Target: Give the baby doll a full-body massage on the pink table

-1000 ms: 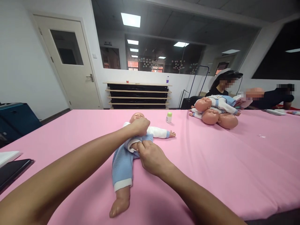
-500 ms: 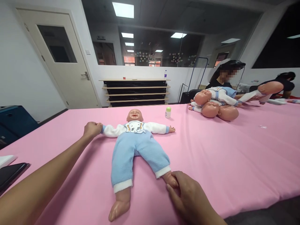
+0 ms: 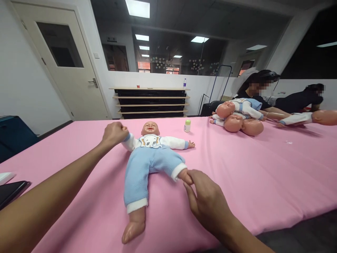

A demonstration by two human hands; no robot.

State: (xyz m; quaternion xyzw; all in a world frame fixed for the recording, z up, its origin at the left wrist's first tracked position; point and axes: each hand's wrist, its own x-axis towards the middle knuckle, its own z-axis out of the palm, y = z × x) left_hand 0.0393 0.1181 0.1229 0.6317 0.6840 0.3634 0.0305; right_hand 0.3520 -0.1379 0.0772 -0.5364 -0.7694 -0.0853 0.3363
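Note:
A baby doll point(image 3: 150, 154) in a white top with an elephant face and light blue trousers lies on its back on the pink-covered table point(image 3: 250, 168), head away from me. My left hand point(image 3: 115, 134) is closed around the doll's hand at the left, holding that arm bent up beside its head; the doll's fingers are mostly hidden. Between the fingers and thumb of my right hand point(image 3: 205, 195) is the doll's foot on the right side, with that leg lifted and bent. The doll's other arm stretches out to the right, and its other leg points toward me.
A small white bottle with a green cap point(image 3: 187, 125) stands beyond the doll. Several more dolls point(image 3: 238, 117) are piled at the far right, near a person point(image 3: 252, 89) handling another doll point(image 3: 305, 118). A dark phone-like object point(image 3: 13, 191) lies at the left edge.
My left hand has raised the doll's arm and brought it inward. My right hand has pushed the held foot up and away from me, bending the leg. A co-worker's doll has moved right.

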